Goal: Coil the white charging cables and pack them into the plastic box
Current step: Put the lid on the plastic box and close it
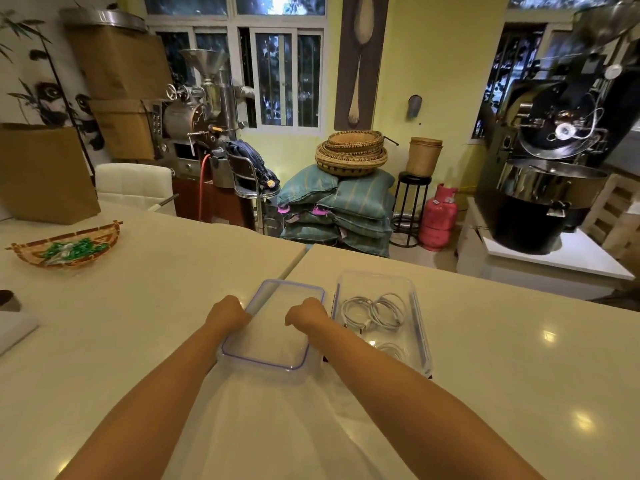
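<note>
Two hands are gripping the purple-edged lid: left hand (pixel 227 315) curling fingers over its left edge, right hand (pixel 308 315) clenching its right edge. Coiled white charging cables (pixel 375 311) are lying in the plastic box (pixel 420 327) just right, with open table (pixel 519 358) beyond.

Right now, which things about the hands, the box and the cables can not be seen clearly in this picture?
- Fingers of the left hand and right hand: curled under, hidden by the hands' backs.
- Nearest coil in the plastic box: faint, partly behind the right forearm, so the cable count is uncertain.
- Lid: whether lifted or resting cannot be told.
- Basket contents: too small.
</note>
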A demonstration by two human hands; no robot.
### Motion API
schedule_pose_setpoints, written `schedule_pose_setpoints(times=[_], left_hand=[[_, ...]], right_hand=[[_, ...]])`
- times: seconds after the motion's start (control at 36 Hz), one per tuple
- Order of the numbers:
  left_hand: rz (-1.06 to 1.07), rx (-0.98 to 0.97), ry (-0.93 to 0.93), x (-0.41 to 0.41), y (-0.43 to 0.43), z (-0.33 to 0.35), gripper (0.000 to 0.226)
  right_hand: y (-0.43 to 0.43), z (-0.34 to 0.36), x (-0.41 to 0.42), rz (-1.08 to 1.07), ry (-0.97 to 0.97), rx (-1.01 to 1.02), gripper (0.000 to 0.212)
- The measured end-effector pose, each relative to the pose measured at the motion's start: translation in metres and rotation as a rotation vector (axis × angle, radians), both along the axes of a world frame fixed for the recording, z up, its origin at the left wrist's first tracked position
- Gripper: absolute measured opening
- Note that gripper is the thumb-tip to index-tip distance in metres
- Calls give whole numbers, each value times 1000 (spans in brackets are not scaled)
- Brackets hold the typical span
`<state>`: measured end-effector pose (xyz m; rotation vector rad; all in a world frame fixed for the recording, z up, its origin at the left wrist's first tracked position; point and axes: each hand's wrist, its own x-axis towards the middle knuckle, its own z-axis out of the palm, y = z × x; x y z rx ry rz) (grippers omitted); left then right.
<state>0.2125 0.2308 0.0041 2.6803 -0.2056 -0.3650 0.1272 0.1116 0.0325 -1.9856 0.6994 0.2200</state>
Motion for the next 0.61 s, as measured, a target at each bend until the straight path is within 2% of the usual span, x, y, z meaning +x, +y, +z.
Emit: schedule_pose_setpoints(times=[0.19,0.31,0.44,0.61], left_hand=[[124,-217,-96,2,-4,23,34],[158,-305,-109,-1,-16,38,25],[129,-318,-90,-17,-42,48,34],[33,-291,-99,-43,-76,49,36]], right_hand=[[-10,25,-8,-42,-131,46,38],[-22,40,-18,-71,-196,49,38],[-47,52,-33,-131,-232,-17,41],[-79,55,-59,-200,-206,-47,29]])
